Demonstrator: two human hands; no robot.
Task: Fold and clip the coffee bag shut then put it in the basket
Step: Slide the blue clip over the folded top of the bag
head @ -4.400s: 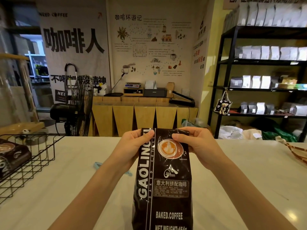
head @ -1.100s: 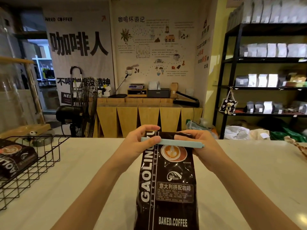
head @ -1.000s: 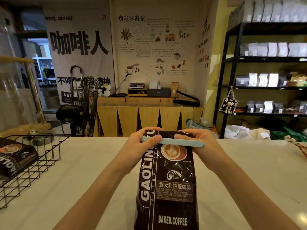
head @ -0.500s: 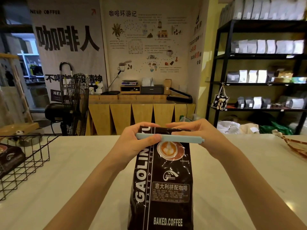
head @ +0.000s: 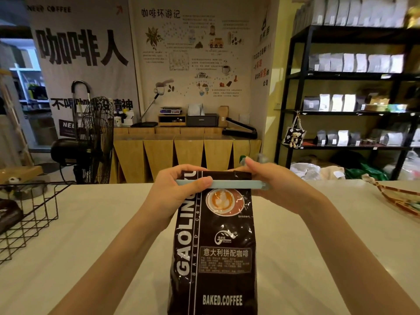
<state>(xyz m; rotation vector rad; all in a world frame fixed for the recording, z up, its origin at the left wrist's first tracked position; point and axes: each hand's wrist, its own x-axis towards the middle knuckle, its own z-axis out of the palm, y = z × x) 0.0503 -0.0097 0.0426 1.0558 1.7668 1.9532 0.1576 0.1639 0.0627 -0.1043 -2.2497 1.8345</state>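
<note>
A tall black coffee bag (head: 216, 253) stands upright on the pale counter in front of me, its top folded over. A light blue clip bar (head: 236, 185) lies across the fold. My left hand (head: 175, 196) pinches the bag's top left corner, thumb pressed on the clip's left end. My right hand (head: 275, 185) holds the top right corner behind the clip's right end, fingers partly hidden by the bag. A black wire basket (head: 34, 214) sits at the counter's left edge.
Another dark coffee bag (head: 9, 215) lies inside the basket. A woven tray's (head: 400, 198) edge shows at the counter's right. Beyond the counter stand a black floor fan (head: 95, 137), a wooden bench and black shelves (head: 354, 110) of bags.
The blue clip now spans the folded top; several seconds ago it lay on the counter. In the last half second my right fingers shifted up behind the bag's right corner.
</note>
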